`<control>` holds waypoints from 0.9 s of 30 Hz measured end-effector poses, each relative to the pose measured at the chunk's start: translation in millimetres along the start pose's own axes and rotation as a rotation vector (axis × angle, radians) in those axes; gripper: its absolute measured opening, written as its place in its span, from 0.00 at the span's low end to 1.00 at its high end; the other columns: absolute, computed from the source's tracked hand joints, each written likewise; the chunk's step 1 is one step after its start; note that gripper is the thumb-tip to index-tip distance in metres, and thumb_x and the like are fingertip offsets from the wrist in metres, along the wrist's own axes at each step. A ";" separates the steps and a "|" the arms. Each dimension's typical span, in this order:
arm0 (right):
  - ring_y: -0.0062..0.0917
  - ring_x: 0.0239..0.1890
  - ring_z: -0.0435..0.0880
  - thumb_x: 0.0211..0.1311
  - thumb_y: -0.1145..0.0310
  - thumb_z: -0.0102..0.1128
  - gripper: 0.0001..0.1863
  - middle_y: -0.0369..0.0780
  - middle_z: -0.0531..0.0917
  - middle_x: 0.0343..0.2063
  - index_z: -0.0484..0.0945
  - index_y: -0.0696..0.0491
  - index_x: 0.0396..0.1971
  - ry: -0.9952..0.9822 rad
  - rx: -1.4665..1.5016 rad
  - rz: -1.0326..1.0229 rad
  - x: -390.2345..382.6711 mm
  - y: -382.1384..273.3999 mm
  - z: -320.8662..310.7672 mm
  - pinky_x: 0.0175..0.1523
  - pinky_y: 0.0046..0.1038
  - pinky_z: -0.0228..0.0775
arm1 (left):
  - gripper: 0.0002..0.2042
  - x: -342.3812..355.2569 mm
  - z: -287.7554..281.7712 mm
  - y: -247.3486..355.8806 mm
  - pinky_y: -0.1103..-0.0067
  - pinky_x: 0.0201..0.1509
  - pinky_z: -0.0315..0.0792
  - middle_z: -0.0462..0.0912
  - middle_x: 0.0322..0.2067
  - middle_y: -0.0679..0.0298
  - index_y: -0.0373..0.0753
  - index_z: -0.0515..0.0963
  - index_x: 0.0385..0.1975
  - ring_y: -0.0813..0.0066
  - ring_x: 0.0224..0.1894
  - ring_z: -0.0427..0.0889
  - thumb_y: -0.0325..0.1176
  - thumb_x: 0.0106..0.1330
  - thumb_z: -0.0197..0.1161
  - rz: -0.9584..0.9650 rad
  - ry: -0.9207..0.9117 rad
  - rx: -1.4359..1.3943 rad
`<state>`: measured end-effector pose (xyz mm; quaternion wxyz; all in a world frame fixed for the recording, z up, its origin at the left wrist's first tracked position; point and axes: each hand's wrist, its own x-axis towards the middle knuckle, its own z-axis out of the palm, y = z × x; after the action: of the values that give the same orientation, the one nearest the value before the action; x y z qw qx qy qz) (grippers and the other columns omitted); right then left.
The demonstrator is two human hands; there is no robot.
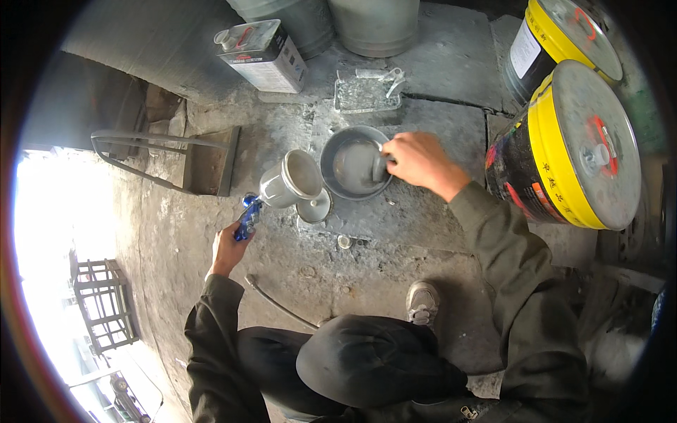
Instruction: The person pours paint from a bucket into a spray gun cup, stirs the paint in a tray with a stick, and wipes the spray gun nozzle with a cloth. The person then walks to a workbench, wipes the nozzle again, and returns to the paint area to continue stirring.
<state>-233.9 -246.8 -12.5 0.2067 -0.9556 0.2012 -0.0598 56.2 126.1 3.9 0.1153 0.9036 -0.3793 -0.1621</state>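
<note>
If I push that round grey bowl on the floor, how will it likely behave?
The bowl will probably keep its shape, since its wall looks firm and evenly round. It seems unlikely to tip, being wide and low on the floor. Pushed fast, it might slosh, as its bottom looks pale and wet, though depth is hard to judge.

The blue spray gun [247, 218] tilts rightward, its pale cup [290, 180] uncovered — just left of the round grey basin [329, 163] on the floor [444, 141] — while a grey utensil [379, 168] slants inside the basin's right rim
</note>
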 end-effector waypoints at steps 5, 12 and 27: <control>0.30 0.20 0.83 0.60 0.68 0.62 0.08 0.45 0.84 0.23 0.84 0.55 0.26 -0.003 -0.142 -0.213 -0.4 -5.6 35.2 0.26 0.33 0.75 | 0.15 6.4 2.2 12.7 0.70 0.29 0.70 0.77 0.20 0.49 0.34 0.79 0.28 0.57 0.21 0.77 0.40 0.57 0.71 0.035 0.002 -0.005; 0.36 0.29 0.86 0.61 0.63 0.63 0.11 0.44 0.85 0.29 0.86 0.52 0.40 -0.012 0.067 -0.125 -12.5 -1.1 22.9 0.35 0.36 0.77 | 0.16 4.0 2.5 11.4 0.69 0.29 0.70 0.78 0.20 0.49 0.35 0.80 0.29 0.54 0.22 0.79 0.43 0.57 0.71 0.034 -0.016 0.029; 0.37 0.25 0.84 0.67 0.55 0.56 0.17 0.44 0.85 0.23 0.84 0.53 0.32 -0.057 0.666 0.038 27.5 -68.8 8.2 0.35 0.40 0.72 | 0.14 3.7 3.9 56.2 0.72 0.25 0.67 0.75 0.18 0.48 0.32 0.80 0.30 0.67 0.16 0.68 0.39 0.59 0.71 0.141 0.105 -0.026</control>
<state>-182.4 -197.7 9.7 0.5143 -0.8330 0.1823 -0.0915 20.7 84.6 18.1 0.1580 0.8803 -0.4334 -0.1108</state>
